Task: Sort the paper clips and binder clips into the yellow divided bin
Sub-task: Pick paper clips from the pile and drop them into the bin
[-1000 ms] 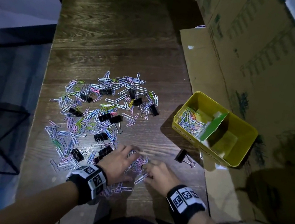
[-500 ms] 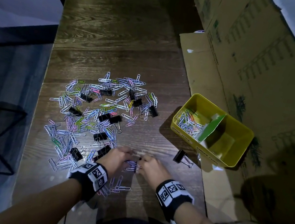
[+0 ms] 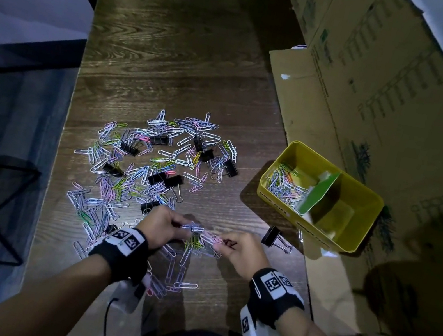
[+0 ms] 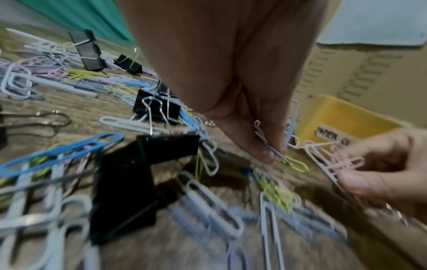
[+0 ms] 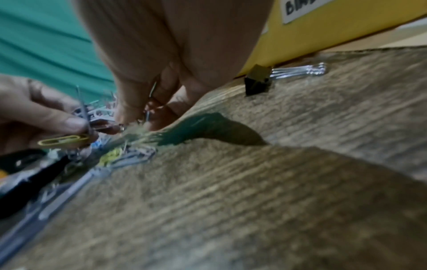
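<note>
Both hands hover low over the table [image 3: 175, 56] — left hand [image 3: 162, 227] and right hand [image 3: 241, 252] each pinching paper clips [image 3: 203, 237].

yellow bin [image 5: 323, 27] white label, only "BI" legible, rest cut off

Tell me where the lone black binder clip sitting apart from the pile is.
In the head view, the lone binder clip lies on the table, right of the right hand, just before the yellow bin's near wall.
</note>
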The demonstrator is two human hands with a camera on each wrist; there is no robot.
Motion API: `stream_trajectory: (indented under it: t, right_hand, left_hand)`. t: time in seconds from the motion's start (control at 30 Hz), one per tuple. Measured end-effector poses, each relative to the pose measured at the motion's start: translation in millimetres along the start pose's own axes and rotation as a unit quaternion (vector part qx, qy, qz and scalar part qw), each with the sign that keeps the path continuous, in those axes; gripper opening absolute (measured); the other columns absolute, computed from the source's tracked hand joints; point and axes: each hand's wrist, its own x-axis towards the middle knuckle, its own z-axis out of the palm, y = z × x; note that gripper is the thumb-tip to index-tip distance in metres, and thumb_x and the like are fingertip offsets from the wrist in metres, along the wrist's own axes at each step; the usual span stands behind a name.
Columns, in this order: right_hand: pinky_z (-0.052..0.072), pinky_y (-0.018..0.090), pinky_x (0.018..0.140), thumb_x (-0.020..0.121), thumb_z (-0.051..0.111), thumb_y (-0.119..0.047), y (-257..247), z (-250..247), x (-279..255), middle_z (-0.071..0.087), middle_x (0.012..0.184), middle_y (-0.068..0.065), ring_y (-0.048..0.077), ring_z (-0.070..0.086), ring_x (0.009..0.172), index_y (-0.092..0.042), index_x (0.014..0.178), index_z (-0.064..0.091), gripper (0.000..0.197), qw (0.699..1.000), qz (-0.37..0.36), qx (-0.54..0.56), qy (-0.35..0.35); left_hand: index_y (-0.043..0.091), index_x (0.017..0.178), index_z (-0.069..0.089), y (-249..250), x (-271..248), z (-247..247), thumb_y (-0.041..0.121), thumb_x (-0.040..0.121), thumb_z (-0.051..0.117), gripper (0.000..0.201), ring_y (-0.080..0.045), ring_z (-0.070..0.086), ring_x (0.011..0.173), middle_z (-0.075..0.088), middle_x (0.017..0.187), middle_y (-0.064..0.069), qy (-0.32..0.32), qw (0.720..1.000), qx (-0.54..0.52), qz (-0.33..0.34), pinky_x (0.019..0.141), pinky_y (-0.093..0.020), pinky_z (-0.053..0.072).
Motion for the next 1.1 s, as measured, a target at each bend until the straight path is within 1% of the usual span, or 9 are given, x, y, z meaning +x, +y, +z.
stream_trajectory:
  t: [0.13, 0.23, 0.37, 0.53, 0.73, 0.87, 0.97, 1.03, 1.1]
  right_hand:
    - [0.054, 0.041, 0.088, 0.075, 0.078, -0.019, -12.1, -15.1, -12.4, 0.074, 0.087, -0.007, 0.014, 0.069, 0.086, -0.022, 0.095, 0.075, 0.021, 0.985, -0.017, 0.161, 0.059]
    - [0.056, 0.035, 0.083, 0.071, 0.079, -0.012, -27.8, -35.8, -26.5, 0.074, 0.083, -0.015, 0.010, 0.069, 0.082, -0.038, 0.078, 0.075, 0.027, 0.960, -0.060, 0.244, 0.122]
    - [0.054, 0.024, 0.081, 0.066, 0.078, -0.011, -43.4, -64.5, -42.4, 0.074, 0.083, -0.013, 0.007, 0.067, 0.081, -0.030, 0.079, 0.074, 0.023, 0.920, -0.093, 0.313, 0.216]
    - [0.055, 0.034, 0.082, 0.066, 0.076, -0.017, -49.9, -95.3, -44.5, 0.074, 0.083, -0.010, 0.009, 0.067, 0.080, -0.034, 0.077, 0.076, 0.021, 0.895, -0.112, 0.323, 0.287]
    - [0.056, 0.034, 0.080, 0.074, 0.076, -0.006, -45.2, -131.9, -23.9, 0.073, 0.093, 0.011, 0.021, 0.069, 0.082, -0.009, 0.101, 0.071, 0.028, 0.897, -0.077, 0.263, 0.347]
    - [0.057, 0.030, 0.078, 0.075, 0.078, -0.021, -39.2, -156.6, -1.6, 0.073, 0.087, 0.007, 0.015, 0.068, 0.077, -0.012, 0.101, 0.073, 0.028, 0.925, -0.010, 0.123, 0.358]
    - [0.053, 0.040, 0.092, 0.080, 0.075, -0.026, -35.2, -169.2, 20.2, 0.071, 0.097, 0.010, 0.021, 0.066, 0.091, -0.012, 0.106, 0.071, 0.030, 0.956, 0.032, -0.031, 0.289]
    - [0.049, 0.044, 0.096, 0.082, 0.072, -0.026, -36.5, -171.0, 34.7, 0.067, 0.107, 0.013, 0.025, 0.061, 0.101, -0.015, 0.109, 0.069, 0.029, 0.967, 0.058, -0.113, 0.221]
    - [0.050, 0.042, 0.096, 0.081, 0.072, -0.021, -39.3, -168.4, 46.0, 0.066, 0.112, 0.013, 0.026, 0.060, 0.102, -0.017, 0.112, 0.067, 0.031, 0.970, 0.074, -0.162, 0.167]
  left_hand:
    - [0.012, 0.075, 0.075, 40.2, -0.7, -21.2, 0.005, 0.070, 0.075, 0.009, -0.017, 0.065, 0.073, 0.073, 0.087, -0.013, -0.034, 0.993, -0.113, -0.004, 0.069, -0.026, 0.054]
    - [0.006, 0.074, 0.072, 88.4, 7.2, -31.7, -0.002, 0.072, 0.071, 0.009, -0.008, 0.063, 0.062, 0.073, 0.077, -0.005, -0.050, 0.984, -0.166, 0.040, 0.060, -0.016, 0.050]
    - [0.012, 0.071, 0.073, 149.8, 31.2, -22.0, -0.003, 0.070, 0.072, 0.014, -0.004, 0.058, 0.052, 0.069, 0.058, 0.005, -0.056, 0.974, -0.197, 0.098, 0.052, -0.013, 0.046]
    - [-0.005, 0.094, 0.069, 201.6, 66.4, 27.0, 0.000, 0.074, 0.072, 0.021, -0.004, 0.057, 0.048, 0.065, 0.055, 0.005, -0.039, 0.986, -0.108, 0.124, 0.050, -0.017, 0.048]
    - [0.013, 0.096, 0.072, 209.0, 85.6, 56.1, 0.020, 0.083, 0.067, 0.016, -0.021, 0.056, 0.070, 0.067, 0.079, -0.011, -0.089, 0.974, 0.150, 0.142, 0.056, -0.023, 0.041]
    - [0.013, 0.107, 0.068, 195.7, 84.1, 46.4, 0.012, 0.085, 0.063, 0.023, -0.015, 0.063, 0.078, 0.071, 0.099, -0.007, -0.058, 0.986, 0.029, 0.151, 0.072, -0.025, 0.050]
    - [0.012, 0.094, 0.069, 175.1, 70.3, 26.6, 0.007, 0.083, 0.065, 0.012, -0.018, 0.065, 0.076, 0.071, 0.090, -0.012, -0.052, 0.982, -0.145, 0.110, 0.075, -0.031, 0.054]
    - [0.008, 0.089, 0.066, 154.9, 56.2, 8.8, 0.002, 0.086, 0.060, 0.009, -0.014, 0.066, 0.065, 0.069, 0.082, -0.015, -0.055, 0.976, -0.188, 0.094, 0.068, -0.027, 0.057]
    - [0.003, 0.088, 0.065, 128.5, 38.4, -13.6, 0.007, 0.088, 0.059, 0.008, -0.008, 0.059, 0.051, 0.067, 0.074, -0.017, -0.039, 0.992, -0.065, 0.101, 0.050, -0.021, 0.051]
